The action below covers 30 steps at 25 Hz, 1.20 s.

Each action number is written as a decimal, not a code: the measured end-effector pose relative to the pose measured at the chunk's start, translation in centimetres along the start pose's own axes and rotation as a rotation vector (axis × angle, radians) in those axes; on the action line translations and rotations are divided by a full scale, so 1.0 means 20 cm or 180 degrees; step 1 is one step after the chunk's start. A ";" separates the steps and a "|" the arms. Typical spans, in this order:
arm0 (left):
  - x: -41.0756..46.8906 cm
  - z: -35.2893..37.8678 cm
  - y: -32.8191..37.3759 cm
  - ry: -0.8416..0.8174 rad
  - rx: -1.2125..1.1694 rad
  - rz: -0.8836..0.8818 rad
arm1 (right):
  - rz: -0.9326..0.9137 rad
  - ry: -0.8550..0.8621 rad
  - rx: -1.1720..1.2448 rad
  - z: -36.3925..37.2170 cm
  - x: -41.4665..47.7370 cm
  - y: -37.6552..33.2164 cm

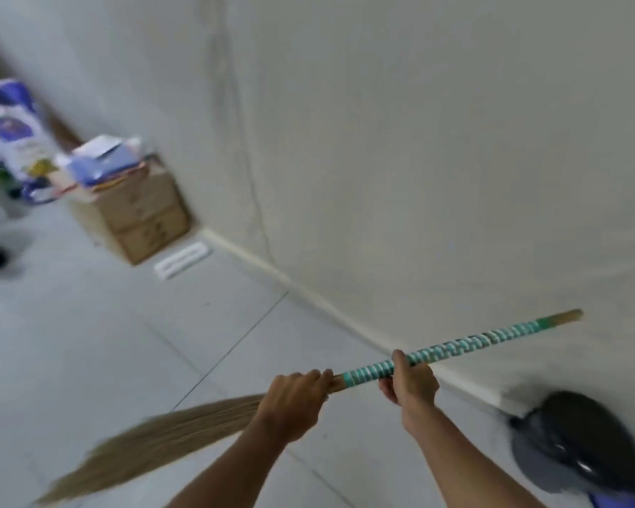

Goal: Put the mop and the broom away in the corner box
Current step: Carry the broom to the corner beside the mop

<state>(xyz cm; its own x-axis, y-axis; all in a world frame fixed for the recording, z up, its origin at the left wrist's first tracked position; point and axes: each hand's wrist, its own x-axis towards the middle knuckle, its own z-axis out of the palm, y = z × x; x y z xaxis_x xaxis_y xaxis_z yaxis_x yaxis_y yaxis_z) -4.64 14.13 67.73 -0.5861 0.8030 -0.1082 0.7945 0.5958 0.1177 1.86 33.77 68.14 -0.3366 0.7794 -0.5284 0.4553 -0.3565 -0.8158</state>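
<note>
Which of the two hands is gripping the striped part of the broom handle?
The right hand. Its fingers wrap the teal-and-white striped handle of the broom, while the left hand holds lower down, where the bare neck meets the straw bristles.

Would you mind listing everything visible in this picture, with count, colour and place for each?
broom: one, straw bristles and green-and-white wrapped handle, held roughly level across the lower middle
cardboard box: one, brown, on the floor against the wall, upper left
papers and folders: a pile, blue and white, on top of the box
bag: one, white and blue, left of the box; blurred
flat white object: one, on the floor right of the box; cannot tell what it is
dark rounded object: one, black and grey, lower right by the wall; too blurred to name
left hand: gripping where handle meets bristles
right hand: gripping the wrapped handle
</note>
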 end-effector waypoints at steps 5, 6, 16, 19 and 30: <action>0.37 -0.57 1.35 0.0204 0.0298 0.1291 | -0.0091 0.0907 0.0718 -1.58 -0.06 -0.37; 0.42 -0.62 1.70 0.0262 0.0367 0.1586 | -0.0071 0.1152 0.0960 -1.94 -0.05 -0.37; 0.53 -0.21 4.00 -0.0323 0.0432 0.3236 | 0.0531 0.2648 0.1557 -4.08 0.14 0.36; 0.69 0.16 4.49 -0.0709 0.0350 0.3482 | 0.0711 0.3131 0.1733 -4.45 0.38 0.61; 1.35 1.65 5.20 -0.1608 0.0538 0.2997 | 0.1567 0.2839 0.1648 -4.85 1.72 1.67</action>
<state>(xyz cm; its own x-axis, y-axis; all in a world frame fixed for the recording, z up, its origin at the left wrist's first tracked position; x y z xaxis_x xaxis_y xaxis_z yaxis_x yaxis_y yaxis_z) 67.36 97.15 44.43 0.3738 0.8142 -0.4443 0.9257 -0.2979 0.2329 85.43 98.65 45.60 0.5836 0.5108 -0.6313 -0.0882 -0.7329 -0.6746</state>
